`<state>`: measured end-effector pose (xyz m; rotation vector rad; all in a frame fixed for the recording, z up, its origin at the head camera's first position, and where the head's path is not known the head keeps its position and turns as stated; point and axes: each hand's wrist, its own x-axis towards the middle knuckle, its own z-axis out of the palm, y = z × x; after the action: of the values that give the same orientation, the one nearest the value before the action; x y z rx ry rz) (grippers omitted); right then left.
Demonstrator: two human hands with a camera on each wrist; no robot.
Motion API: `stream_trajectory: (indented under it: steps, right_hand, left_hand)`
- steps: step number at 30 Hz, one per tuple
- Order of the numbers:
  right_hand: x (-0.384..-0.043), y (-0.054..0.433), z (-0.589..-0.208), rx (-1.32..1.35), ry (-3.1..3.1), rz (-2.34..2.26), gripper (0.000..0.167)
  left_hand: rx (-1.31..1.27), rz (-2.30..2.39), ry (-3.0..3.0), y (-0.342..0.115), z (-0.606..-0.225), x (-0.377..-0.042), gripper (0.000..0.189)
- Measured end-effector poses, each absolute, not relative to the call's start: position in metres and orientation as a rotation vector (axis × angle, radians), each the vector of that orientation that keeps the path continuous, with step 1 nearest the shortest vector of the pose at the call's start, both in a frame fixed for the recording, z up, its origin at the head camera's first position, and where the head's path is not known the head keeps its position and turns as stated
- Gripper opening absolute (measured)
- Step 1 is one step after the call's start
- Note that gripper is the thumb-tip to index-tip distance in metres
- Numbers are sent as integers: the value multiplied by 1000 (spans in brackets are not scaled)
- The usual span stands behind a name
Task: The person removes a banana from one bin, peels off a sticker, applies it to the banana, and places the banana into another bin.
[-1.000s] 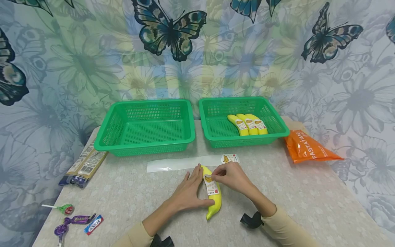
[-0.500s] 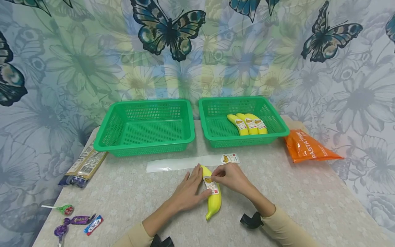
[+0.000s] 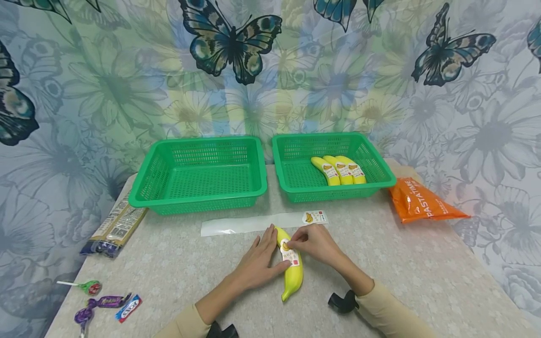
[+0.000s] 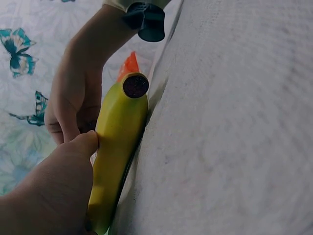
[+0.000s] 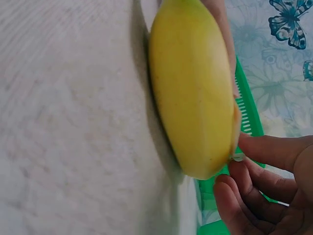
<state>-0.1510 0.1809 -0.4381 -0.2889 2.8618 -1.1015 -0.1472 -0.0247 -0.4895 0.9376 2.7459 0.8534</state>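
A yellow banana [image 3: 292,280] lies on the table between the hands, its dark-tipped end facing the left wrist camera. On its upper side is a white sticker [image 3: 289,256] with a banana picture. My left hand [image 3: 258,263] rests along the banana's left side with fingers extended, and its thumb [image 4: 84,142] presses near the sticker's lower end. From the right, my right hand [image 3: 318,241] pinches the sticker's upper edge between thumb and fingertips; in the right wrist view this hand [image 5: 269,183] shows a sliver of it at the fingertips.
Behind the hands lies a sticker strip [image 3: 241,225] with one label at its right end. A left green basket [image 3: 197,202] and a right green basket [image 3: 334,192] holding bananas stand farther back. An orange pasta bag [image 3: 422,202], a gold packet [image 3: 118,225] and sweets [image 3: 111,301] lie at the sides.
My left thumb has moved up the banana onto the sticker's lower end. My right hand stays at the sticker's upper end, its fingertips shifted slightly left.
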Motion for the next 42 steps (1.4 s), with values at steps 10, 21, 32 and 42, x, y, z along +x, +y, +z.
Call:
stream_trajectory:
  steps: [10,21,32,42]
  right_hand:
    - [-158,183,-450,-40,2742,-1246,14]
    - [-157,190,-459,137,2588,-1229,25]
    - [-157,201,-459,-41,2370,-1309,26]
    - [-158,209,-456,-170,2299,-1297,35]
  left_hand:
    - [932,856,2733,-25,-490,-147,97]
    - [889,839,2745,-24,-489,-146,97]
    - [884,825,2748,-23,-490,-147,98]
    - [900,831,2746,-23,-492,-148,99]
